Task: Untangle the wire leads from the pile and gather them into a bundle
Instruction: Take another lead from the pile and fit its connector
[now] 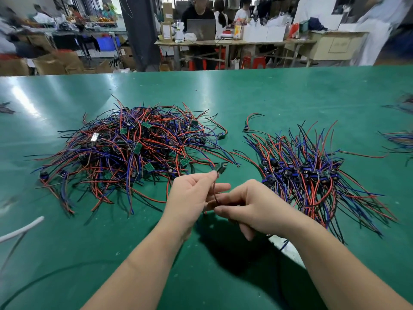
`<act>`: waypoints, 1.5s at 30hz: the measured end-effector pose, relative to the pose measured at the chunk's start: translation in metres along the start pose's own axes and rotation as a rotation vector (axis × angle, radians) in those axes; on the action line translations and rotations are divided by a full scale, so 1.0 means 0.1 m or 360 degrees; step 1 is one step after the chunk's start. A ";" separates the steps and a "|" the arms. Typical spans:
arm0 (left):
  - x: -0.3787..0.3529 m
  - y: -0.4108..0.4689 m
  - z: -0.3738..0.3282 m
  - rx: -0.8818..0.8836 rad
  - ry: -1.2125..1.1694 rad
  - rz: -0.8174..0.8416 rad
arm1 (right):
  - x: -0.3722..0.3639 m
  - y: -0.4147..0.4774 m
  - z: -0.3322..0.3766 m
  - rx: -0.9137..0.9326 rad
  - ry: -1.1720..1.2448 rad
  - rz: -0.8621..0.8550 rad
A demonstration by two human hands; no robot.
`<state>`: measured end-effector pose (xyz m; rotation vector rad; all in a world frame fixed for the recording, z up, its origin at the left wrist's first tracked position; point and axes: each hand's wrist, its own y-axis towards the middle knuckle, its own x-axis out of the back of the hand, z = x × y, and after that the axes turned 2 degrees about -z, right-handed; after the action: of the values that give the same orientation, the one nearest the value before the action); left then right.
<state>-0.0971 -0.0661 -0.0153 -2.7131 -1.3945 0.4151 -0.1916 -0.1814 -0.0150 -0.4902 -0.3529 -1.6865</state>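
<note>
A tangled pile (134, 151) of red, blue and black wire leads with small green boards lies on the green table (268, 97), left of centre. To the right lies a sorted bundle (312, 173) with its boards lined up in a row. My left hand (192, 195) pinches one lead (220, 170) near its small dark board, just in front of the pile. My right hand (252, 204) pinches the same lead's wires lower down, fingers curled. Both hands hover between pile and bundle.
A single loose lead (252, 121) lies behind the bundle. More wire groups (400, 139) sit at the right edge. A white cable (20, 231) crosses the table's left front. Beyond the far edge stand desks, boxes and several people.
</note>
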 end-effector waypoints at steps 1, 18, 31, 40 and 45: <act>-0.01 0.01 0.01 0.0025 0.0028 -0.0053 | -0.01 0.01 -0.01 -0.0046 -0.0095 -0.0037; 0.11 0.01 -0.02 0.0128 -0.0272 0.0446 | 0.08 0.10 -0.02 -0.0135 0.0753 -0.0641; 0.04 -0.14 -0.09 0.0287 0.0188 0.0656 | 0.33 0.08 0.00 -0.0358 0.1427 -0.0831; 0.03 -0.20 -0.05 0.0316 0.0288 0.1002 | 0.59 0.07 -0.17 -0.0202 0.1830 -0.1558; 0.04 -0.12 -0.11 0.0235 -0.0320 0.0777 | 0.50 0.06 -0.12 -0.0239 0.1464 -0.1089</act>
<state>-0.1016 -0.0556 -0.0034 -2.9256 -0.6732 0.8013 -0.1933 -0.2312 -0.0005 0.3803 0.3284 -2.4010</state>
